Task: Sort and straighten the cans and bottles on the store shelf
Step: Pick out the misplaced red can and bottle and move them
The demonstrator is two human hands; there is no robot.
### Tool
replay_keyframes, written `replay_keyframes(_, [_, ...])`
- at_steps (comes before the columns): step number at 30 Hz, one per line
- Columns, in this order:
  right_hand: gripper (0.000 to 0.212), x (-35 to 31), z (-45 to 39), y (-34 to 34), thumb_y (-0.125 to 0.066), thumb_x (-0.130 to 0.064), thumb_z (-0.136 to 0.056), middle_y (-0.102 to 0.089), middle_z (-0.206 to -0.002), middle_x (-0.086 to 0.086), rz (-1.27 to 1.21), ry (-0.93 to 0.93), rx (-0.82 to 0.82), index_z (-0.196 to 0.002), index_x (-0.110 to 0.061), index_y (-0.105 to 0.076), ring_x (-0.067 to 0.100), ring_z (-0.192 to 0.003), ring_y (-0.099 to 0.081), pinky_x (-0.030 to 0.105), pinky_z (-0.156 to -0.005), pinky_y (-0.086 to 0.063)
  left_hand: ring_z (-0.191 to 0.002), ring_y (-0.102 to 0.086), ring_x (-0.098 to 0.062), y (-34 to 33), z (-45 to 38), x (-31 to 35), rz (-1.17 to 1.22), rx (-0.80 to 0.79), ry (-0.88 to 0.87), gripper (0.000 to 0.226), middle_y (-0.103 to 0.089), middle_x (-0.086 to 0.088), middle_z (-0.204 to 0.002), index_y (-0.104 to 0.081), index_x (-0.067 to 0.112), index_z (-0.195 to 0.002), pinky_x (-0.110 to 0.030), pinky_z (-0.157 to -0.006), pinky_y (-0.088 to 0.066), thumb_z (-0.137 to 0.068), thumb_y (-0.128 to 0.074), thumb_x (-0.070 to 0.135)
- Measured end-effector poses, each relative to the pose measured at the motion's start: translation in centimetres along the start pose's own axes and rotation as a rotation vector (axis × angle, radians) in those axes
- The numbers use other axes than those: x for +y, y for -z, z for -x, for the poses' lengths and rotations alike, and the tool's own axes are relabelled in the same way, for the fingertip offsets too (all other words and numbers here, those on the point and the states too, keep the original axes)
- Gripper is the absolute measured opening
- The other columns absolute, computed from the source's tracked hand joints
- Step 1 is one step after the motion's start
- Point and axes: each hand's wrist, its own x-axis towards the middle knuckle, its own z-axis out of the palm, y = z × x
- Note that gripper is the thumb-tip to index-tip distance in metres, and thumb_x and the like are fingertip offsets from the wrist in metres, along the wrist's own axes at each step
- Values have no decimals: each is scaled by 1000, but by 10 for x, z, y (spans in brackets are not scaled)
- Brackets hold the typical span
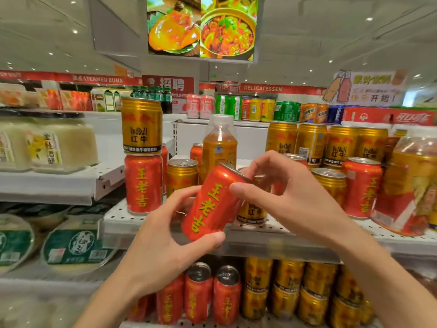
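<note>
A red can with yellow characters (210,204) is tilted in front of the white shelf (260,235), its top leaning up to the right. My left hand (163,240) grips its lower end from below and behind. My right hand (283,192) holds its upper end, thumb on the side and fingers at the rim. On the shelf behind stand a gold Red Bull can (141,129) stacked on a red can (143,183), a gold can (181,176), an amber bottle (220,147), and more gold cans (331,143) and red cans (361,188) at the right.
The shelf below holds rows of red cans (212,294) and gold cans (305,287). At the left are jars on a higher shelf (47,147) and round green-lidded tubs (75,245). A plastic-wrapped multipack (411,181) stands at the far right. Assorted cans line the top shelf (260,110).
</note>
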Motion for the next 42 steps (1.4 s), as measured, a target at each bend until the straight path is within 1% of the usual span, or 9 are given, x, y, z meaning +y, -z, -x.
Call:
replay_keyframes(6, [26, 4, -24, -7, -66, -54, -88, -63, -87, -16, 269, 50, 228, -100, -30, -64, -3, -73, -58, 15, -62, -45, -110, -53, 18, 7, 1, -14, 54, 112, 63, 64, -57, 42, -114, -48, 57, -122, -13, -86, -40, -68, -81, 62])
replay_keyframes(10, [71, 5, -54, -28, -63, -62, -86, -58, -129, -6, 410, 10, 179, -142, -26, -40, 11, -111, -59, 35, -91, -54, -106, -48, 26, 11, 3, -17, 77, 204, 126, 69, -60, 39, -108, -47, 51, -122, -8, -81, -38, -60, -76, 61])
replay_keyframes(13, [96, 5, -70, -41, -62, -72, -82, -61, -134, 0, 489, -42, 125, -154, -27, -19, 23, -115, -63, 44, -94, -54, -103, -48, 27, 14, 5, -18, 53, 255, 162, 71, -58, 31, -113, -45, 47, -125, -8, -79, -38, -63, -78, 59])
replay_keyframes(17, [97, 9, -75, -45, -64, -73, -79, -67, -119, -1, 488, -68, 139, -153, -27, -21, 24, -103, -67, 40, -87, -56, -102, -49, 26, 20, 9, -19, 0, 298, 184, 71, -52, 36, -113, -39, 53, -123, -10, -81, -37, -66, -80, 58])
replay_keyframes(21, [93, 13, -75, -41, -70, -68, -78, -57, -97, -12, 385, -38, 147, -151, -29, -28, 16, -90, -65, 35, -81, -54, -103, -45, 23, 24, 11, -20, -8, 302, 205, 75, -48, 37, -112, -35, 55, -124, -11, -82, -35, -63, -78, 62])
replay_keyframes(26, [91, 21, -74, -35, -73, -63, -78, -58, -112, -14, 274, 14, 108, -151, -29, -29, 11, -99, -61, 30, -87, -51, -106, -45, 21, 24, 12, -21, -2, 308, 209, 75, -53, 26, -117, -35, 53, -126, -15, -86, -35, -65, -78, 60])
replay_keyframes(30, [89, 28, -75, -32, -76, -59, -78, -67, -124, -6, 234, 52, 88, -149, -27, -31, 11, -103, -63, 22, -86, -46, -105, -44, 23, 21, 10, -22, -7, 304, 194, 75, -50, 34, -115, -35, 52, -126, -13, -84, -36, -65, -78, 61])
replay_keyframes(34, [85, 26, -74, -28, -78, -57, -77, -70, -119, -7, 214, 108, 82, -144, -27, -36, 9, -100, -66, 26, -87, -52, -97, -45, 29, 19, 8, -22, -14, 305, 177, 74, -46, 41, -110, -35, 52, -125, -8, -80, -35, -66, -79, 57])
replay_keyframes(42, [82, 20, -69, -13, -79, -56, -76, -67, -125, -8, 68, 92, 106, -144, -30, -39, 1, -100, -67, 17, -79, -55, -98, -45, 32, 14, 4, -25, -43, 294, 135, 71, -50, 34, -116, -39, 47, -127, -5, -77, -36, -70, -81, 52])
